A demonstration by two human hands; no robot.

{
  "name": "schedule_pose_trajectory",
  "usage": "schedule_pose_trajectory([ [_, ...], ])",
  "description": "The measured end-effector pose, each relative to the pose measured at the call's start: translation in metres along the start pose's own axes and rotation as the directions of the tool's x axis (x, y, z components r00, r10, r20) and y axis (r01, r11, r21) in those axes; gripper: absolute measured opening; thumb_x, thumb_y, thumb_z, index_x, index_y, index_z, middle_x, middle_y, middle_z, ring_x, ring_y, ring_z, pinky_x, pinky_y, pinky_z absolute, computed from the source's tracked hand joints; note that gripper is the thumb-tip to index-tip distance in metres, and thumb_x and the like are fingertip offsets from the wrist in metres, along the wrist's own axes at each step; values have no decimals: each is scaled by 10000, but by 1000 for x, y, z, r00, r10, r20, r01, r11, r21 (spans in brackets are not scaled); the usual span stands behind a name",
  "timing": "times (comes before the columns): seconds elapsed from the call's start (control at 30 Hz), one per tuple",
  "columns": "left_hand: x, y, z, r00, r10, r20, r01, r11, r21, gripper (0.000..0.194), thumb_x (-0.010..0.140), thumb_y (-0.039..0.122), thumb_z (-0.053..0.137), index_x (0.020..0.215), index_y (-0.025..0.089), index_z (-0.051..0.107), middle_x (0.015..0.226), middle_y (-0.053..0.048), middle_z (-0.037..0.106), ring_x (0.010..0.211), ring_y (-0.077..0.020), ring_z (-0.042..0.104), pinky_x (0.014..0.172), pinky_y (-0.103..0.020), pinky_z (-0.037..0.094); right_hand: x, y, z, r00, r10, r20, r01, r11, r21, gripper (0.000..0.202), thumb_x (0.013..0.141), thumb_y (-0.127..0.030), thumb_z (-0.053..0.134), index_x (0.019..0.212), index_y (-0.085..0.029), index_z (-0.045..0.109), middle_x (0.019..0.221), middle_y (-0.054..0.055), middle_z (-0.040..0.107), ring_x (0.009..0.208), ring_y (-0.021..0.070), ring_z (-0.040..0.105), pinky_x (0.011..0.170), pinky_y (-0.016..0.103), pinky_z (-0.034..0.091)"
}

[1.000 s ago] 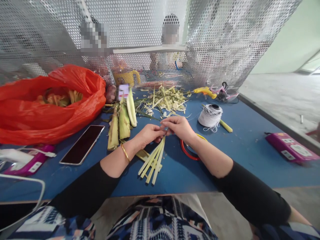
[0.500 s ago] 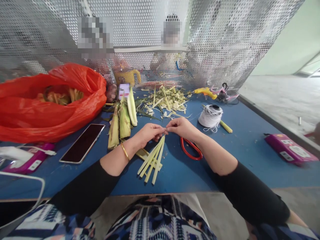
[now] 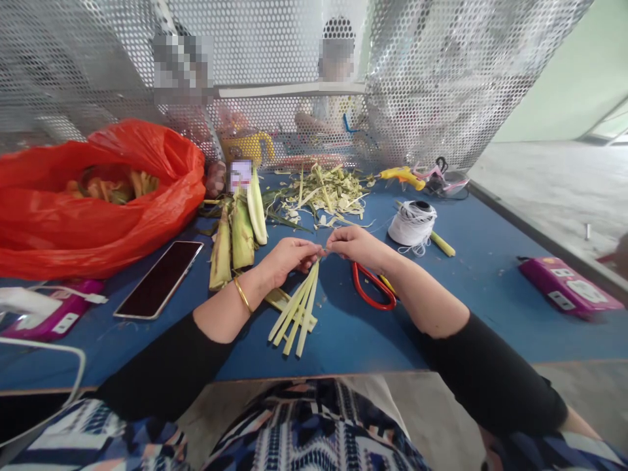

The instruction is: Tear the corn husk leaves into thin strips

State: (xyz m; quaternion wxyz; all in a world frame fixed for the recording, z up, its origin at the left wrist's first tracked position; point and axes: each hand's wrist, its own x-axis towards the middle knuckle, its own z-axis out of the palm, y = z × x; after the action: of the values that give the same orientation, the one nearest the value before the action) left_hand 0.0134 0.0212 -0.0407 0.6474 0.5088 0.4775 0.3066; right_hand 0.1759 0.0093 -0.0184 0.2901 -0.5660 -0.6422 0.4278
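My left hand [image 3: 293, 256] pinches the gathered top ends of several pale green strips [image 3: 300, 307], which fan out toward the table's front edge. Close beside it, my right hand [image 3: 347, 242] is closed at the fingertips on something too small to make out, near the bundle's top. Other flat strips [image 3: 278, 299] lie under the fan. Red-handled scissors [image 3: 360, 296] rest below my right hand, their blades hidden. A spool of white thread [image 3: 413, 224] stands to the right, in front of a green stalk [image 3: 443, 244].
On the blue table [image 3: 373, 350] are a phone [image 3: 159, 280], husks [image 3: 243, 235], a shavings pile [image 3: 328, 190], a yellow tool [image 3: 402, 176] and a purple power strip [image 3: 569, 288]. A red bag [image 3: 161, 222] fills the left. People sit behind a perforated screen [image 3: 417, 78].
My right hand has drawn slightly away from my left, leaving a small gap between the fingertips. The view has shifted a little.
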Motion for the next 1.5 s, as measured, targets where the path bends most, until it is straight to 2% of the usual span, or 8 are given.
schedule_pose_trajectory([
  [0.17, 1, -2, -1, 999, 0, -48, -2, 1000, -24, 115, 638, 199, 749, 682, 123, 675, 603, -1, 635, 441, -41, 475, 429, -166, 371, -4, 1, 0, 993, -11, 121, -1, 995, 100, 80, 687, -197, 584, 624, -152, 605, 476, -70, 465, 467, 67, 358, 484, 225, 273],
  [0.4, 3, -3, -3, 998, -2, -68, -1, 999, -44, 88, 636, 130, 733, 697, 123, 669, 532, 15, 609, 419, -47, 483, 404, -157, 361, -6, 1, -9, 959, -66, 276, 42, 995, 94, 102, 696, -233, 624, 652, -141, 632, 521, -48, 526, 488, 68, 438, 503, 212, 345],
  [0.6, 3, -2, -4, 998, 7, -59, -11, 997, -80, 100, 637, 129, 735, 698, 110, 658, 624, -33, 681, 421, -39, 480, 385, -148, 345, -3, 3, -16, 998, -37, -49, 39, 998, 40, 235, 753, -363, 642, 642, -162, 597, 437, -62, 456, 420, 69, 406, 430, 209, 309],
  [0.8, 3, -2, -3, 997, -7, -75, 1, 996, -84, 84, 643, 117, 733, 689, 116, 662, 573, -5, 642, 424, -45, 492, 400, -156, 372, 0, 8, 0, 996, 70, 54, -67, 996, -57, 177, 639, -292, 732, 597, -157, 625, 438, -61, 471, 436, 70, 417, 426, 207, 314],
  [1.0, 5, -2, -3, 995, -10, -99, 1, 996, -87, 146, 587, 139, 780, 681, 125, 669, 550, 11, 607, 439, -47, 481, 398, -160, 337, 2, 10, 1, 999, -53, 10, 54, 997, -47, 120, 628, -223, 680, 561, -156, 606, 454, -75, 470, 457, 61, 391, 476, 219, 314],
  [1.33, 6, -4, -7, 991, 102, -88, -94, 992, 83, 243, 472, 222, 812, 672, 152, 692, 555, 28, 589, 482, -61, 464, 401, -176, 274, -3, 6, -14, 939, -132, 317, 185, 972, -144, 76, 691, -180, 628, 621, -154, 640, 521, -52, 546, 523, 77, 507, 541, 207, 395],
  [1.4, 5, -3, -8, 986, 146, -85, -132, 980, 149, 224, 492, 239, 799, 675, 161, 697, 554, 29, 587, 500, -69, 465, 412, -180, 277, -1, 8, -13, 964, -126, 233, 163, 976, -147, 56, 710, -163, 617, 659, -155, 640, 551, -40, 575, 531, 87, 546, 552, 213, 420],
  [1.5, 4, -1, -10, 974, 215, -69, -192, 949, 249, 197, 527, 257, 780, 684, 162, 706, 563, 26, 597, 504, -74, 455, 424, -187, 284, 4, 12, -4, 989, -141, -39, 143, 989, 39, 174, 704, -59, 545, 831, -161, 605, 705, -21, 657, 525, 85, 593, 576, 225, 469],
])
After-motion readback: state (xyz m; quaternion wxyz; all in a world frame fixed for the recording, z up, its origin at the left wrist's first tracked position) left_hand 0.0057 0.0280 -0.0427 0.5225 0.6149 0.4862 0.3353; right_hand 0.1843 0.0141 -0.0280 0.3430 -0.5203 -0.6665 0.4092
